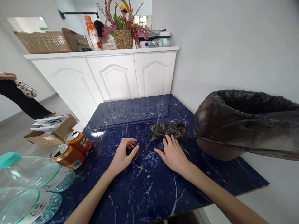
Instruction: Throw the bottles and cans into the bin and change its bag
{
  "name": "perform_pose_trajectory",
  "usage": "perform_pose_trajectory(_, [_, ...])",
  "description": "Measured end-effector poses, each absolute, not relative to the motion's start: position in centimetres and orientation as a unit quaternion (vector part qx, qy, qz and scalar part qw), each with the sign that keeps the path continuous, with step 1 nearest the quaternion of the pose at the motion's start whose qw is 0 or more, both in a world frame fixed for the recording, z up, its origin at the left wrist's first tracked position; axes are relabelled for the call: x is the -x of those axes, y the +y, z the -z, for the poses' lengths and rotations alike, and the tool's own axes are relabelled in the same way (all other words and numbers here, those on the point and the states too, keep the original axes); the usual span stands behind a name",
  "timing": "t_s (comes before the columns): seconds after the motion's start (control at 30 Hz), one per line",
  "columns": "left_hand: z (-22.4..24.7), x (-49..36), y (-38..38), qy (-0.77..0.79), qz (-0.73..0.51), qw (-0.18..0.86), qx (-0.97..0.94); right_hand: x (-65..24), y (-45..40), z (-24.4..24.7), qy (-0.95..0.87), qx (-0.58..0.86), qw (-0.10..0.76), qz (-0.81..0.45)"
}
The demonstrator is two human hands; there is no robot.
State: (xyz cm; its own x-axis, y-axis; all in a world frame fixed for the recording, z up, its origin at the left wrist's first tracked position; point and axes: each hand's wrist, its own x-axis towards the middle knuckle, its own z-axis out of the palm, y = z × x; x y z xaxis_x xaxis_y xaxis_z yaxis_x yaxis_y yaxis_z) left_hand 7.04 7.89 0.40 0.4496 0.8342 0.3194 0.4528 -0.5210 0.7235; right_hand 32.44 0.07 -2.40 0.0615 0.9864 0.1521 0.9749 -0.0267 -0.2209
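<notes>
My left hand rests on the dark blue marble-patterned table, its fingers loosely curled and the thumb apart from them; nothing shows clearly in its grasp. My right hand lies palm down with fingers spread, the fingertips touching the near edge of a folded black plastic bag. To the right stands a bin lined with a black bag, whose loose end stretches toward the right edge. Two orange drink cans, one nearer and one farther, stand left of my left hand.
Two clear water bottles, one farther and one nearer, occupy the near left corner. Beyond the table is a white cabinet with a flower basket on top. An open cardboard box sits at left, with a person behind.
</notes>
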Motion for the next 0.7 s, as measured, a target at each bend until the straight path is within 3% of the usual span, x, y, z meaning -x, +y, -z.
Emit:
perform_pose_trajectory(0.17, [-0.4,-7.1,7.8,0.401,-0.323,0.261,-0.816,-37.8,5.2,4.3,-0.654,0.723,0.224,0.019])
perform_pose_trajectory(0.37, [-0.3,-7.1,7.8,0.396,-0.319,0.243,-0.826,-40.4,7.7,4.4,-0.570,0.778,0.257,0.056])
perform_pose_trajectory(0.57, [0.0,-7.0,7.8,0.397,-0.298,0.231,-0.837,-37.5,6.2,3.3,-0.611,0.744,0.246,0.116])
perform_pose_trajectory(0.7, [-0.1,-7.0,7.8,0.400,-0.293,0.231,-0.837,-36.9,6.6,3.7,-0.624,0.757,0.190,0.032])
